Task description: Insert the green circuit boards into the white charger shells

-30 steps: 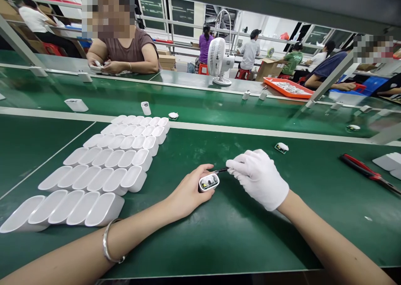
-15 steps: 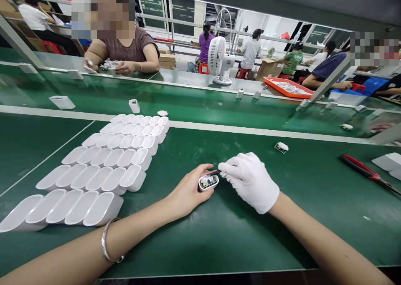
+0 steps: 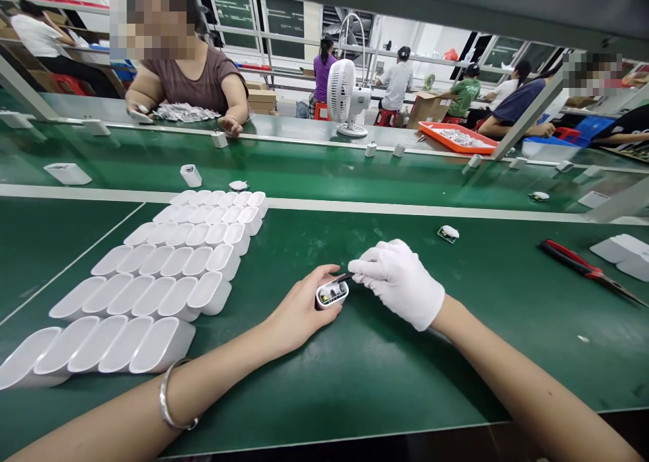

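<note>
My bare left hand (image 3: 299, 310) is wrapped round a small white oval housing (image 3: 333, 295), whose open top shows electronic parts inside. My right hand (image 3: 398, 283), in a white glove, pinches a thin dark tool (image 3: 343, 277) whose far end lies at the housing's upper rim. To the left, several rows of white oval cases (image 3: 162, 343) stand with their open sides up. A small circuit board with a white part (image 3: 448, 233) rests on the green table beyond my right hand.
Red-and-black pliers (image 3: 575, 262) and white housings (image 3: 622, 253) lie at the right. A light strip (image 3: 405, 212) crosses the green table. Beyond it are a white fan (image 3: 346, 100), an orange tray (image 3: 456, 137) and a person (image 3: 197, 76) handling small white parts.
The view has shifted slightly. My hands still hold the housing and the dark tool together. Across the table, the person's hands have moved apart, and a white piece now stands near them.
</note>
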The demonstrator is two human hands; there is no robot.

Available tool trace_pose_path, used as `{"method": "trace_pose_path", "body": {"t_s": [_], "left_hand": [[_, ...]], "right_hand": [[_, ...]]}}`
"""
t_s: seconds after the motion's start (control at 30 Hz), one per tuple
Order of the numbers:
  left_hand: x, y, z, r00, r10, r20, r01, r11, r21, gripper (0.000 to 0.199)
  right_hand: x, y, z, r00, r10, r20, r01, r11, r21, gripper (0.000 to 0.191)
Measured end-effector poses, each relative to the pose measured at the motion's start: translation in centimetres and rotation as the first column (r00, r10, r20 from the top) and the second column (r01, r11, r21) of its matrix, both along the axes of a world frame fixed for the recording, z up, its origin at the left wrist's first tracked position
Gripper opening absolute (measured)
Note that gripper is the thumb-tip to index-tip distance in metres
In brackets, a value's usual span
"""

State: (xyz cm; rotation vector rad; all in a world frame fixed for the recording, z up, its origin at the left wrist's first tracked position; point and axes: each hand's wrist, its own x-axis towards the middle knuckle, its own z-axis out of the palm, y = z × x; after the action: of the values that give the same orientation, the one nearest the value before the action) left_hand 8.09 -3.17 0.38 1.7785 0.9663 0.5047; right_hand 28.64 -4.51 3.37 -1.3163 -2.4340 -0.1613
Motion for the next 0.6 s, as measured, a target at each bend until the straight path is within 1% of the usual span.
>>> {"method": "trace_pose_path", "body": {"t_s": [0.13, 0.3, 0.37, 0.47, 0.53, 0.6], "left_hand": [[0.0, 0.0, 0.1, 1.0, -0.005, 0.001, 0.005, 1.0, 0.007, 0.051], [0.0, -0.1, 0.2, 1.0, 0.002, -0.007, -0.002, 1.0, 0.005, 0.051], [0.0, -0.1, 0.1, 1.0, 0.004, -0.012, -0.003, 1.0, 0.015, 0.05], [0.1, 0.0, -0.1, 1.0, -0.005, -0.02, 0.006, 1.0, 0.026, 0.051], [0.0, -0.1, 0.0, 1.0, -0.006, -0.03, 0.007, 1.0, 0.026, 0.056], [-0.3, -0.6, 0.3, 0.999, 0.014, -0.047, -0.013, 1.0, 0.02, 0.071]], "right_hand": [[0.0, 0.0, 0.2, 0.999, -0.01, -0.048, 0.009, 1.0, -0.028, 0.013], [-0.5, -0.1, 0.0, 1.0, 0.003, -0.031, -0.005, 0.998, -0.065, 0.013], [-0.6, -0.1, 0.1, 0.999, -0.011, -0.044, 0.008, 0.998, -0.063, 0.012], [-0.2, 0.1, 0.3, 0.999, -0.03, -0.042, 0.025, 0.995, -0.096, 0.014], [0.8, 0.4, 0.3, 0.996, -0.074, -0.054, 0.068, 0.991, -0.119, 0.015], [2.2, 0.7, 0.1, 0.984, -0.178, -0.019, 0.174, 0.974, -0.142, 0.016]]}}
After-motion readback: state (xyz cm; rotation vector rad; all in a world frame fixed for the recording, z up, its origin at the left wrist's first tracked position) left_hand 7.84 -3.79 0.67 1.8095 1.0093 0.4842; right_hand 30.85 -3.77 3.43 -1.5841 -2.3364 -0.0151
